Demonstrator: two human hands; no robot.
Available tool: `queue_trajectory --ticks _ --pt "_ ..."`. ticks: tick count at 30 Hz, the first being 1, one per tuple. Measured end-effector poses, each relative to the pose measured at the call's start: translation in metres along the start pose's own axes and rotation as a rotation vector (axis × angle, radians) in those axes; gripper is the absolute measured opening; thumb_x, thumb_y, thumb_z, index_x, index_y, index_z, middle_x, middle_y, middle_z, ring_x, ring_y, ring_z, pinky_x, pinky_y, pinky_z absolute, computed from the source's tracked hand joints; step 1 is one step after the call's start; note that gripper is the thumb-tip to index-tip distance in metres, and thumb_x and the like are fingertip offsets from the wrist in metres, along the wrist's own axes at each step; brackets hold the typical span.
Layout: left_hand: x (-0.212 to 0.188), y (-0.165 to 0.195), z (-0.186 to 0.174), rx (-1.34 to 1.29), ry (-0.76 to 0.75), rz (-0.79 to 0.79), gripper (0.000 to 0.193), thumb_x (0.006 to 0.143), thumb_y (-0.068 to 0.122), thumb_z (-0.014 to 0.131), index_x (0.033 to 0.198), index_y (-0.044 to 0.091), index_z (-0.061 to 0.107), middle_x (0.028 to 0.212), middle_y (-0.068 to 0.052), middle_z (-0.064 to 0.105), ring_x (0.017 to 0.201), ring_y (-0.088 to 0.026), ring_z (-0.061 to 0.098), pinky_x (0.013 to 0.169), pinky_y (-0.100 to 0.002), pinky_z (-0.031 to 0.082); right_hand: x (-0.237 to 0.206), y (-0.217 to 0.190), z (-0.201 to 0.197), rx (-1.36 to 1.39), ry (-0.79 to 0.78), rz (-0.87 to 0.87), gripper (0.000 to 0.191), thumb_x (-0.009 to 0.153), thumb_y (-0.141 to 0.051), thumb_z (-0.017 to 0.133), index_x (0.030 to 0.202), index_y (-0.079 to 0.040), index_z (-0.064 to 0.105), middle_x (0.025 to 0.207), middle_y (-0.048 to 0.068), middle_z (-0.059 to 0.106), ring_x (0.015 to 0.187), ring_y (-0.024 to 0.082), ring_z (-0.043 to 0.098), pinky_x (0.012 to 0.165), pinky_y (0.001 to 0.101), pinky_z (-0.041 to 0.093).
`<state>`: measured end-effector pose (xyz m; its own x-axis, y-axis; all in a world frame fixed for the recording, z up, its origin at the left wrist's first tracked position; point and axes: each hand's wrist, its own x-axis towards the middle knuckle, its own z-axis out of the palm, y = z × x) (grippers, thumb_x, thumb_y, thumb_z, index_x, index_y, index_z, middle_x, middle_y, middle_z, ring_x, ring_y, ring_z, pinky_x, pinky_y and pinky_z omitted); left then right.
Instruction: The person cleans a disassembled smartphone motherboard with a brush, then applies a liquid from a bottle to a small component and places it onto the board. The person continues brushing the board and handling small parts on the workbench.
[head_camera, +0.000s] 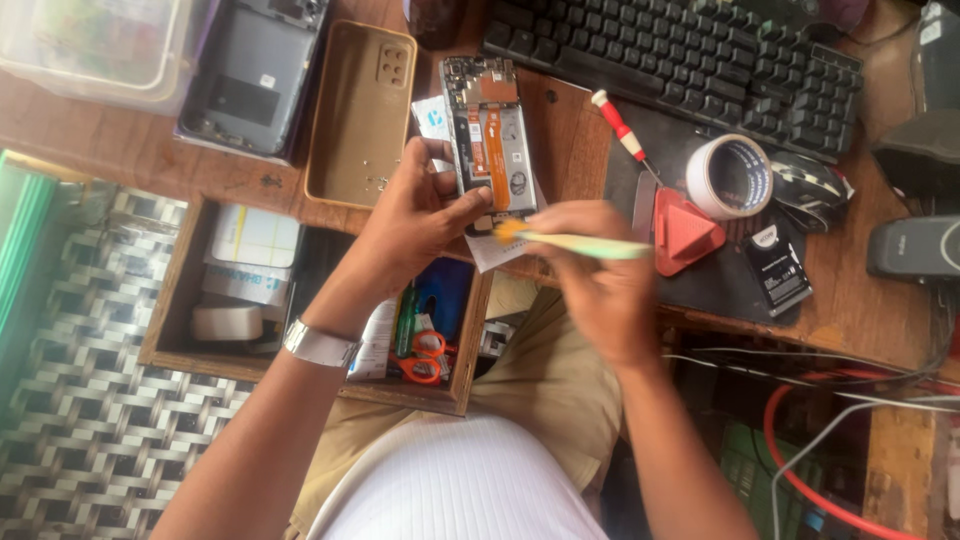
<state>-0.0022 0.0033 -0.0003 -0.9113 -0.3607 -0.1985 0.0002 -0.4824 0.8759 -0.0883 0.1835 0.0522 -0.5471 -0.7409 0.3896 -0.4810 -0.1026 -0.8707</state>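
Centre frame: left hand (415, 215) clamped around opened phone (492, 135) on wooden desk (570, 150). Right hand (600, 280) pinched on pale brush (575, 243), bristles at lower edge. Better kept light, sweeping away from orange flex cable (494, 150).

Opened phone (490, 140): its lower end, at 6 o'clock, is covered by the left hand (415, 215) and by the blurred brush (575, 243). The brush's tail end is hidden inside the right hand (600, 285). Keyboard (690, 60): cut off by the top edge at 12 o'clock. Clear plastic box (95, 45) at 10 o'clock: cropped, contents too blurred to tell. Open drawer (165, 330): its middle lies under the left forearm. Dark devices (920, 245) at 3 o'clock: cropped by the right edge.
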Motion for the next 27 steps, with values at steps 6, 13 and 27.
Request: queue_trajectory --ticks 6,13,27 --pt "-0.001 -0.002 0.003 0.076 0.027 0.048 0.042 0.096 0.005 0.062 0.124 0.002 0.031 0.108 -0.017 0.071 0.096 -0.022 0.075 0.071 -0.039 0.064 0.004 0.006 -0.012 -0.533 -0.011 -0.096 0.012 0.097 0.004 0.064 0.107 -0.001 0.070 0.104 0.011 0.072 0.097 0.021 0.074 0.085 0.0328 0.059" --pt "0.000 -0.004 0.001 0.045 0.025 0.045 0.041 0.097 0.004 0.062 0.124 0.001 0.031 0.108 -0.018 0.070 0.097 -0.023 0.075 0.071 -0.039 0.065 0.000 0.003 -0.012 -0.241 0.009 -0.023 0.012 0.100 0.006 0.068 0.108 -0.003 0.069 0.106 0.009 0.072 0.097 0.019 0.073 0.086 0.0306 0.059" --pt "0.001 -0.002 0.004 0.065 0.037 0.029 0.043 0.095 0.005 0.062 0.123 0.004 0.029 0.106 -0.020 0.070 0.092 -0.026 0.075 0.067 -0.040 0.065 0.001 0.002 -0.011 -0.517 -0.022 -0.065 0.017 0.094 0.009 0.064 0.107 -0.001 0.072 0.105 0.011 0.074 0.099 0.020 0.074 0.088 0.0317 0.059"
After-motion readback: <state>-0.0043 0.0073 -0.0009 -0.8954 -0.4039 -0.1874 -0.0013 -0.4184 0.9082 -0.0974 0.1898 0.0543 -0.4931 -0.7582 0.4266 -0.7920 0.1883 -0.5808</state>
